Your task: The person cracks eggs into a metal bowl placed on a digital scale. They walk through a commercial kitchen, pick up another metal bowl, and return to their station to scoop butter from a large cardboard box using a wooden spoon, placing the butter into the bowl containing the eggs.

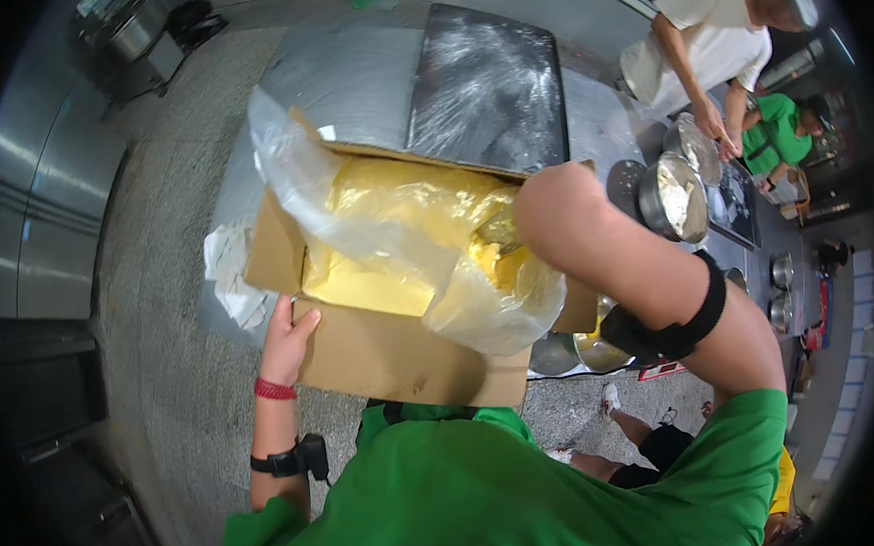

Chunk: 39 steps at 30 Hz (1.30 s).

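A cardboard box (402, 359) stands open-topped in front of me at the table's near edge. Inside it, a clear plastic liner (304, 181) lies partly over a smooth yellow block that looks like butter or margarine (368, 284). Broken, softer yellow lumps show at the right end. My left hand (287, 340) grips the box at its near left corner, thumb on the outside of the flap. Bent downward, my right hand (557, 212) is over the box's right end, beside the liner. Its fingers are hidden from view, so what they touch does not show.
Behind the box, a dark tray (486, 83) smeared with white lies on the metal table (347, 60). A white cloth (231, 274) is at left. Steel bowls (672, 199) stand at right, where a person in a pale shirt (706, 22) works. Another person's legs (639, 440) show below my right arm.
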Tool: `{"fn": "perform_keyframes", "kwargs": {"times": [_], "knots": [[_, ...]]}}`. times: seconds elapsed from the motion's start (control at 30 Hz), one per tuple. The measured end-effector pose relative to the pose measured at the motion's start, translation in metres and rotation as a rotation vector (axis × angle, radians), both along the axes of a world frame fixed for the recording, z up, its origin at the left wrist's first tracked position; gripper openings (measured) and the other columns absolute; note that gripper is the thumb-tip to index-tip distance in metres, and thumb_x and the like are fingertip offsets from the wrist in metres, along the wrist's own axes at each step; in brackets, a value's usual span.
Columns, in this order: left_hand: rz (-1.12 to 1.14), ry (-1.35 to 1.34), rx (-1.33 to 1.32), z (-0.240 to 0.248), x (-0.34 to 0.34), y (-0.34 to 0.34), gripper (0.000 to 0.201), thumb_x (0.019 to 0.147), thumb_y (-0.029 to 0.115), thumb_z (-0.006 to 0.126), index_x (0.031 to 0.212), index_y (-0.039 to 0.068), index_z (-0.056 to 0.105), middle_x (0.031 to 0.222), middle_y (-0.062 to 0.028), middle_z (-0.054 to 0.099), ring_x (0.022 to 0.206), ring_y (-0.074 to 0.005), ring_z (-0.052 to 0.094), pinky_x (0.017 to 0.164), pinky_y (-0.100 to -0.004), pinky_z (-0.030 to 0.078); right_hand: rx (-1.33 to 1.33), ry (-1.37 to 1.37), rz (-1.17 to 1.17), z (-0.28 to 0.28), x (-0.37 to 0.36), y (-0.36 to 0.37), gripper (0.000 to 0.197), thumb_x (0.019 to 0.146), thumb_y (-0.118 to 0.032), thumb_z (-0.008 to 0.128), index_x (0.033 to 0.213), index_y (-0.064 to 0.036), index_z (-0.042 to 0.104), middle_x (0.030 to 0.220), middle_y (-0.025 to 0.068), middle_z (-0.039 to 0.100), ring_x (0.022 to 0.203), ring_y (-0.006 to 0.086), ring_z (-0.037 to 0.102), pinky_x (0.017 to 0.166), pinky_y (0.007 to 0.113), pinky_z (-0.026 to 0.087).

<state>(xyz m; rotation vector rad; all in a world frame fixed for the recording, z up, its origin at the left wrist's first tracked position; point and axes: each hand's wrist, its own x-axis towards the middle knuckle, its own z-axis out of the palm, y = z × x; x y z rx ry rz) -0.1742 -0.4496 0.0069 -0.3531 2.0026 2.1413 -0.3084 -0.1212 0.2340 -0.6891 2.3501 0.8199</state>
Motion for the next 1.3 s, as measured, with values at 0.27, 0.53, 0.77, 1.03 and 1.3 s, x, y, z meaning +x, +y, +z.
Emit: {"fn": "perform_keyframes", "kwargs": {"times": [0.27,0.53,0.77,1.03,1.3], "knots": [[0.019,0.000,0.049,0.017,-0.005,0.009,0.060,0.090,-0.004,0.057,0.147,-0.002,0.037,0.138,-0.0115,0.054,0.122,-0.0183,0.053,0.104,-0.0322,0.042,0.088,-0.178,-0.143,0.030,-0.009,-0.030,0.018,0.080,-0.012,0.067,0.094,-0.0131,0.079,0.099,0.0076,0.075,0.095,0.0239,0.072,0.075,0.037,0.057],[-0.009,0.030,-0.032,0.003,-0.002,0.003,0.045,0.091,0.002,0.060,0.133,-0.003,0.047,0.121,-0.0137,0.061,0.109,-0.0206,0.059,0.096,-0.0335,0.046,0.181,-0.230,-0.425,-0.037,-0.056,-0.029,0.034,0.081,-0.016,0.074,0.115,-0.0174,0.075,0.119,0.0057,0.071,0.110,0.0286,0.068,0.085,0.044,0.054],[0.004,0.045,0.040,0.012,-0.003,0.004,0.046,0.089,0.000,0.058,0.134,-0.003,0.046,0.120,-0.0131,0.061,0.108,-0.0207,0.059,0.096,-0.0333,0.046,0.038,-0.178,-0.414,-0.045,-0.035,-0.016,0.027,0.082,-0.013,0.064,0.105,-0.0112,0.077,0.112,0.0132,0.072,0.102,0.0337,0.069,0.081,0.044,0.055],[-0.003,0.054,0.009,0.022,-0.003,0.003,0.055,0.088,-0.003,0.056,0.141,-0.002,0.042,0.128,-0.0130,0.059,0.113,-0.0217,0.058,0.098,-0.0329,0.045,-0.067,-0.132,-0.517,-0.051,-0.013,0.000,0.027,0.084,-0.012,0.062,0.107,-0.0108,0.077,0.115,0.0126,0.072,0.105,0.0306,0.070,0.082,0.041,0.056],[0.003,0.084,0.047,0.017,-0.001,0.002,0.055,0.087,-0.001,0.058,0.140,-0.001,0.044,0.127,-0.0129,0.060,0.113,-0.0213,0.059,0.098,-0.0331,0.046,-0.096,-0.103,-0.510,-0.080,-0.011,-0.018,0.025,0.084,-0.016,0.061,0.103,-0.0100,0.077,0.108,0.0119,0.074,0.099,0.0307,0.071,0.078,0.042,0.057]]}}
